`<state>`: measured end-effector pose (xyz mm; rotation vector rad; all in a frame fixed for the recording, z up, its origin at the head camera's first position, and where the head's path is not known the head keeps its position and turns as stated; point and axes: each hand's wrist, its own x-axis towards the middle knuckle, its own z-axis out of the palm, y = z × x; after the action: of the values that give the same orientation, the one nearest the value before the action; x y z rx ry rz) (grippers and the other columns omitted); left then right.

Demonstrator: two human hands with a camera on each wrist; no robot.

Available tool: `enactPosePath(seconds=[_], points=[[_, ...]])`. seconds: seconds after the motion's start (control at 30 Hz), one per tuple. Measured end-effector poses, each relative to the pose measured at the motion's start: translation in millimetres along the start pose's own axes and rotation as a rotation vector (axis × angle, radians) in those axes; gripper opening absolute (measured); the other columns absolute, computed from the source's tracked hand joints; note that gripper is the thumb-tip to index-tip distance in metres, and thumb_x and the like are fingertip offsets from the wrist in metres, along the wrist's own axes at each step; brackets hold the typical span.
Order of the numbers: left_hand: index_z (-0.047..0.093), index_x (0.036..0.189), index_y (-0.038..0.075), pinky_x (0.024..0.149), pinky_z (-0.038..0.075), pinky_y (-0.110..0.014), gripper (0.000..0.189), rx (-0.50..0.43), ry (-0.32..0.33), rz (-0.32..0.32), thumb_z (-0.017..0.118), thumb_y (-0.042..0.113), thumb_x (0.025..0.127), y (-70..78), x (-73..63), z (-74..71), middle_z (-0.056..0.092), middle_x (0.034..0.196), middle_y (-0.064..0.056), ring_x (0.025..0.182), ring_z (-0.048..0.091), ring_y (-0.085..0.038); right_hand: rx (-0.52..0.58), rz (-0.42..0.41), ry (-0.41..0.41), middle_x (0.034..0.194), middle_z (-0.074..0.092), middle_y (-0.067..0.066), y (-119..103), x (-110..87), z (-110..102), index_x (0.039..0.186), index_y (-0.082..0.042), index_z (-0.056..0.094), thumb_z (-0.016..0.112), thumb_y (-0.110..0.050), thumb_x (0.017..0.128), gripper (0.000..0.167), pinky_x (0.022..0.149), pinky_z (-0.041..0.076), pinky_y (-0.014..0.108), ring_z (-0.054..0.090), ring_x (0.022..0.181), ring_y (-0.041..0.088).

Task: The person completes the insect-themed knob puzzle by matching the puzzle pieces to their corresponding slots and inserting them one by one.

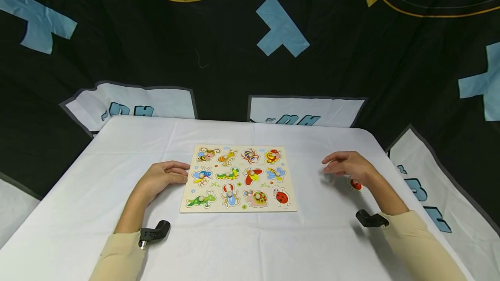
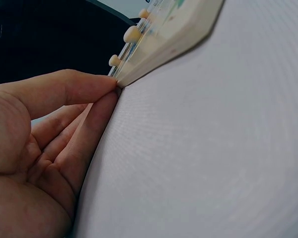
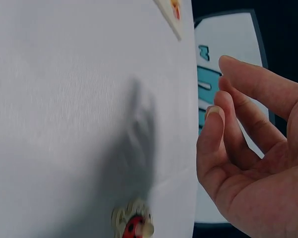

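A flat wooden puzzle board point(image 1: 238, 208) with colourful insect pieces lies on the white table. At its left edge, my left hand point(image 1: 161, 179) touches the board with its fingertips, fingers fairly straight. In the left wrist view, fingertips point(image 2: 107, 85) meet the board's corner beside several peg knobs point(image 2: 132, 34). Over the table to the right of the board, my right hand point(image 1: 349, 166) hovers with loosely bent fingers and holds nothing. A loose ladybug piece point(image 1: 355, 184) with a knob point(image 3: 148, 229) lies on the cloth below it, partly covered by the hand in the head view.
White cloth point(image 1: 250, 246) covers the table. Behind it hangs a black curtain point(image 1: 218, 64) with blue and yellow shapes. Dark wrist cameras sit on the left sleeve point(image 1: 121, 255) and right sleeve point(image 1: 422, 246).
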<state>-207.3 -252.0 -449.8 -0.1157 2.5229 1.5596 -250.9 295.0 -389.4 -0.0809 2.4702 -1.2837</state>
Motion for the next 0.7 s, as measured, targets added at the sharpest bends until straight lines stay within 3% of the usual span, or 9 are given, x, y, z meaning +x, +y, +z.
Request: enactPosePath(seconds=[0.23,0.53,0.7], points=[[0.066,0.132,0.007,0.095,0.042,-0.028,0.053,-0.004,-0.004,0.006,0.082,0.02,0.083,-0.2,-0.2,-0.5,0.077,0.108,-0.005,0.097,0.067,-0.005,-0.035,0.029,0.053,0.115,0.07,0.005,16,-3.1,-15,0.127,0.0,0.066,0.073,-0.024,0.093,0.041,0.088,0.052,0.034,0.062,0.102,0.025],[0.066,0.131,0.007,0.101,0.038,-0.034,0.051,0.001,-0.017,0.015,0.08,0.02,0.083,-2.0,1.1,-2.0,0.077,0.109,-0.005,0.102,0.064,-0.007,-0.07,0.092,0.094,0.096,0.073,0.0,36,-8.5,-30,0.125,0.002,0.066,0.072,-0.023,0.093,0.041,0.08,0.052,0.036,0.061,0.086,0.02],[0.067,0.13,0.008,0.103,0.037,-0.036,0.05,0.0,-0.015,0.009,0.08,0.019,0.083,-3.2,1.0,-2.7,0.077,0.108,-0.005,0.105,0.064,-0.01,-0.096,0.124,0.11,0.093,0.074,-0.001,47,-10.8,-34,0.124,0.002,0.067,0.073,-0.023,0.092,0.04,0.081,0.052,0.032,0.062,0.089,0.021]])
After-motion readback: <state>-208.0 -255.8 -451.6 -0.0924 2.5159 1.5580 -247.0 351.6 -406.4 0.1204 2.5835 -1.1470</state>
